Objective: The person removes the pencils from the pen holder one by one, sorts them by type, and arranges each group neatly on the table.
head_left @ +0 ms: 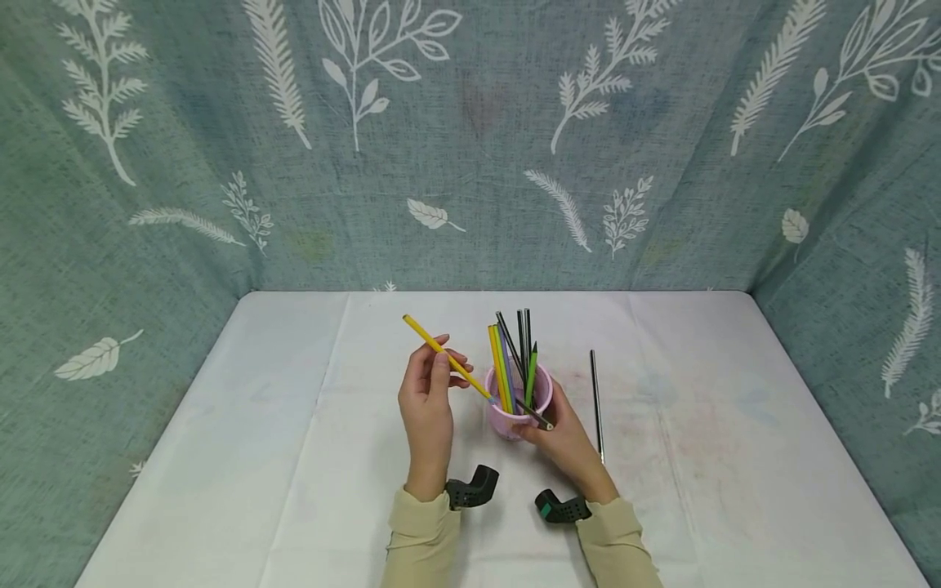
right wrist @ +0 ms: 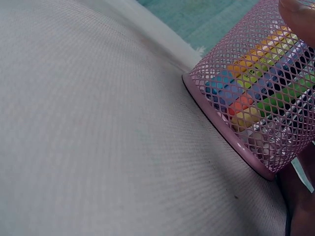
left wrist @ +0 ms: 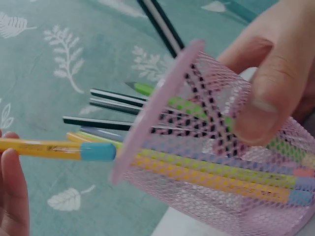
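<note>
My left hand (head_left: 429, 400) pinches a yellow pencil (head_left: 421, 331) between thumb and fingers. The pencil slants, its blue end (left wrist: 98, 151) beside the rim of a pink mesh pencil cup (head_left: 503, 426). Around the right side of the cup, my right hand (head_left: 569, 437) grips the mesh, with the thumb in front. Several pencils stand inside: yellow ones, a purple one, a sharpened green pencil (head_left: 532, 376) and dark striped ones. One dark pencil (left wrist: 162, 24) leans out over the rim toward me. In the right wrist view, the cup's base rim (right wrist: 236, 145) is on the white cloth.
A dark pencil (head_left: 596, 404) lies on the white table (head_left: 706, 457) to the right of the cup. Behind the table hangs a green leaf-patterned curtain (head_left: 470, 163). Each wrist bears a black camera, the left camera (head_left: 472, 487) near the right camera (head_left: 562, 508).
</note>
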A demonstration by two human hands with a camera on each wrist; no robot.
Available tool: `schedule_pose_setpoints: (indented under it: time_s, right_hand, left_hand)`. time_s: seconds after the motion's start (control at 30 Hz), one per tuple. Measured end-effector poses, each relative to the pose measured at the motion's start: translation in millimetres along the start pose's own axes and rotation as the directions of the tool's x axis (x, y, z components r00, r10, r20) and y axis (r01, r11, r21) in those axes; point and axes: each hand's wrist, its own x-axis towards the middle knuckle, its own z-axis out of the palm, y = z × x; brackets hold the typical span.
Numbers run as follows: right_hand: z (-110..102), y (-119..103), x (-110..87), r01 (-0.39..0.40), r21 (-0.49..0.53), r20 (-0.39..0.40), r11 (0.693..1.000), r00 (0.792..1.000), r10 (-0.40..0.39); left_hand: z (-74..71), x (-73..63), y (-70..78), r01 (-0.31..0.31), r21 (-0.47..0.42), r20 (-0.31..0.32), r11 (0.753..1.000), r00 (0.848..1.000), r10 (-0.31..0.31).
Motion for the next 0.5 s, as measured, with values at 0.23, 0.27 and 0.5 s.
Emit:
schedule_pose_setpoints:
  time_s: [0.23,0.27,0.5]
  right_hand:
    - [-2,20,3.9,0.017,-0.016,-0.005,1.0,1.0,-0.018]
    - [-3,24,4.6,0.016,-0.017,-0.008,1.0,1.0,-0.017]
    - [-3,23,4.4,0.002,-0.014,-0.011,1.0,1.0,-0.003]
  left_hand:
    - [-6.6,1.9,3.9,-0.002,0.018,-0.018,1.0,1.0,0.002]
    - [-7.8,2.1,3.4,0.006,0.026,-0.019,1.0,1.0,-0.005]
    - [-13.4,3.4,-0.3,0.062,0.079,-0.027,0.995,0.998,-0.06]
